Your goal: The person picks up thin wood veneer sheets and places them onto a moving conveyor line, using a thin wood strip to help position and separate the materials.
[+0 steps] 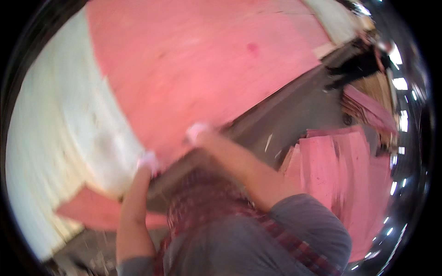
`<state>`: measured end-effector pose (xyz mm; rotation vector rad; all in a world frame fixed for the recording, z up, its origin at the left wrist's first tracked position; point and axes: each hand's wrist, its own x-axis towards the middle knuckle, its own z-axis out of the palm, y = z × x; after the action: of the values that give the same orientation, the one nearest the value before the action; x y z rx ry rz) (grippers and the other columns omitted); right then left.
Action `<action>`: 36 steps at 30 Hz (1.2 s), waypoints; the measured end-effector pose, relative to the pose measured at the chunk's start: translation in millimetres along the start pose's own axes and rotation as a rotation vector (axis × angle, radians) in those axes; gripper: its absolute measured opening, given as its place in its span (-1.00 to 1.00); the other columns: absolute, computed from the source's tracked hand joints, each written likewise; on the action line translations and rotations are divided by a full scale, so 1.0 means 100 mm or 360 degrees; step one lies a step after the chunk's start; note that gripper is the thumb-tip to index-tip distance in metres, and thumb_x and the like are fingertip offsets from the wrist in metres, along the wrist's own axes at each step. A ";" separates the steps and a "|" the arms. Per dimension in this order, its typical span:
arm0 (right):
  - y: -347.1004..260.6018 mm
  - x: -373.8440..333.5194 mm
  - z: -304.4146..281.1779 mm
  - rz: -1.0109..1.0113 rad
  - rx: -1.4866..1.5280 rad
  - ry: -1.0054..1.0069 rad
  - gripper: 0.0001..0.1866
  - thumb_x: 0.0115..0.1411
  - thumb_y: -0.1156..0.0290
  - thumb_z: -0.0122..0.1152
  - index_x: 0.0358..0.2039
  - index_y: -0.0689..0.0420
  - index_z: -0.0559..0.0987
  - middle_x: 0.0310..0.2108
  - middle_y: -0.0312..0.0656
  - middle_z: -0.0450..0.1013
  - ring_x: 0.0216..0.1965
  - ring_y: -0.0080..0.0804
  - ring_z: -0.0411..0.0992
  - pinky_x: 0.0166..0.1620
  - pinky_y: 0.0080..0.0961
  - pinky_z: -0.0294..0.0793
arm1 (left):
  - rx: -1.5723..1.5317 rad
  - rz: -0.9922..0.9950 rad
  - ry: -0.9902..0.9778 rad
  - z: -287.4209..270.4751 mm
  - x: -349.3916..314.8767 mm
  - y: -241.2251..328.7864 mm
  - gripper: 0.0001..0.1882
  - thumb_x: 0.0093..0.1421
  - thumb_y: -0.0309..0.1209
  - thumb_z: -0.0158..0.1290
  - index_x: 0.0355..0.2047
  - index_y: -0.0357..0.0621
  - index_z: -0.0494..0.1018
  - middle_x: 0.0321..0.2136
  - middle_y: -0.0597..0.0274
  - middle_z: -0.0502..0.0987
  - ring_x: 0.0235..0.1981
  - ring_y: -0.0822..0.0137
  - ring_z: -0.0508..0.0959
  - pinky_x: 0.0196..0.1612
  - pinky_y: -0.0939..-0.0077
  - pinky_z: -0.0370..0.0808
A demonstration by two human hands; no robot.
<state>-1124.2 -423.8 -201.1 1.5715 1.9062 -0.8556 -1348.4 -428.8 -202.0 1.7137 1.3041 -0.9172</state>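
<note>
A large, thin pink veneer sheet (202, 60) spreads out in front of me, over pale whitish sheets (78, 106) that show along its left side. At its near left corner is my left hand (148, 162), in a white glove and closed on the edge. Farther right along the same near edge, my right hand (199, 132), also white-gloved, is closed on the sheet. Motion blurs both hands, so single fingers do not show.
Stacked pink sheets (340, 165) stand to my right, with another pink pile (368, 108) beyond. A person in dark clothes (363, 62) is at the far right. Grey floor (285, 115) runs between. A smaller pink piece (94, 207) lies at the lower left.
</note>
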 end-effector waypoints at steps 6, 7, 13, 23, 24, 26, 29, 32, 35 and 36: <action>0.25 -0.26 0.08 -0.0025 0.0171 0.0076 -0.65 -0.07 0.35 0.06 -0.23 0.16 0.52 -0.30 0.03 0.49 -0.20 -0.15 0.47 -0.16 -0.32 0.44 | -0.0201 -0.0163 0.0293 0.26 0.18 -0.12 -0.61 -0.22 -0.02 0.18 -0.47 -0.03 0.55 -0.61 0.19 0.55 -0.55 0.29 0.57 -0.40 0.45 0.48; 0.36 -0.34 0.24 -0.0043 0.0298 0.0499 -0.61 -0.04 0.26 0.08 -0.18 0.16 0.49 -0.32 0.02 0.49 -0.31 -0.12 0.50 -0.18 -0.32 0.44 | -0.0197 -0.0171 0.0364 0.30 0.14 -0.11 -0.56 -0.21 0.02 0.17 -0.42 -0.02 0.55 -0.53 0.17 0.56 -0.48 0.26 0.57 -0.33 0.43 0.47; -0.20 -0.65 0.04 0.0198 0.1099 -0.0044 -0.59 0.03 0.11 0.05 -0.25 0.18 0.51 -0.63 -0.21 0.48 -0.58 -0.41 0.46 -0.38 -0.46 0.41 | -0.0190 -0.0199 0.0488 0.31 -0.17 0.01 -0.50 -0.15 0.01 0.17 -0.33 -0.12 0.54 -0.29 0.11 0.55 -0.22 0.20 0.54 -0.17 0.39 0.45; -0.42 0.17 0.44 0.0389 0.1139 -0.0389 -0.71 0.07 0.32 0.00 -0.65 0.26 0.48 -0.73 -0.12 0.41 -0.71 -0.33 0.41 -0.64 -0.38 0.33 | -0.0184 -0.0260 0.0295 0.39 0.02 -0.01 -0.46 -0.12 0.08 0.10 -0.33 -0.14 0.53 -0.38 0.12 0.55 -0.31 0.21 0.55 -0.21 0.35 0.46; -0.46 0.12 0.45 0.0429 0.1284 -0.0356 -0.71 0.07 0.32 -0.01 -0.65 0.26 0.47 -0.74 -0.12 0.40 -0.71 -0.34 0.41 -0.64 -0.38 0.32 | -0.0197 -0.0229 0.0254 0.40 0.09 -0.09 -0.40 -0.17 0.14 0.11 -0.34 -0.15 0.52 -0.43 0.12 0.55 -0.36 0.21 0.55 -0.24 0.33 0.46; -0.52 0.00 0.40 0.0417 0.1314 -0.0194 -0.75 0.07 0.34 0.02 -0.60 0.26 0.48 -0.76 -0.14 0.36 -0.75 -0.35 0.35 -0.64 -0.41 0.32 | -0.0489 -0.0168 0.0247 0.31 0.15 -0.16 -0.32 -0.19 0.24 0.08 -0.38 -0.18 0.51 -0.51 0.10 0.54 -0.46 0.23 0.55 -0.30 0.33 0.46; -0.40 -0.18 0.96 0.0241 0.1927 0.0331 -0.62 0.09 0.13 0.12 -0.44 0.28 0.51 -0.71 -0.21 0.38 -0.70 -0.50 0.38 -0.62 -0.45 0.34 | -0.1164 -0.0007 0.0219 0.35 0.24 -0.42 -0.27 -0.08 0.28 -0.05 -0.41 -0.28 0.49 -0.60 0.05 0.53 -0.61 0.25 0.54 -0.36 0.37 0.48; -0.55 -0.47 1.31 0.0313 0.2668 0.0337 -0.59 0.13 0.11 0.10 -0.20 0.21 0.47 -0.43 -0.16 0.48 -0.65 -0.45 0.42 -0.57 -0.53 0.48 | -0.1249 0.0228 -0.0115 0.32 0.33 -0.55 -0.31 0.07 0.19 -0.16 -0.42 -0.33 0.48 -0.61 -0.03 0.52 -0.67 0.22 0.54 -0.35 0.33 0.50; -0.81 -0.73 1.43 0.0116 0.3271 -0.0005 -0.57 0.15 0.17 0.09 -0.05 0.19 0.39 -0.25 -0.11 0.48 -0.62 -0.42 0.45 -0.56 -0.55 0.53 | -0.0975 0.0221 -0.0132 0.19 0.29 -0.39 -0.28 0.14 0.16 -0.27 -0.59 -0.32 0.50 -0.62 -0.03 0.53 -0.64 0.17 0.55 -0.31 0.31 0.50; -0.93 -0.66 1.52 0.0022 0.3314 -0.0098 -0.55 0.14 0.21 0.11 -0.02 0.19 0.37 -0.15 -0.05 0.45 -0.61 -0.41 0.46 -0.57 -0.56 0.51 | -0.0844 0.0163 -0.0157 0.11 0.17 -0.28 -0.27 0.14 0.17 -0.30 -0.60 -0.32 0.51 -0.61 -0.03 0.54 -0.61 0.15 0.56 -0.30 0.30 0.49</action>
<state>-1202.8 -592.2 -240.9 2.1141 0.2996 -3.2107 -1372.8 -427.2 -226.0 1.2901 1.2432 -0.5251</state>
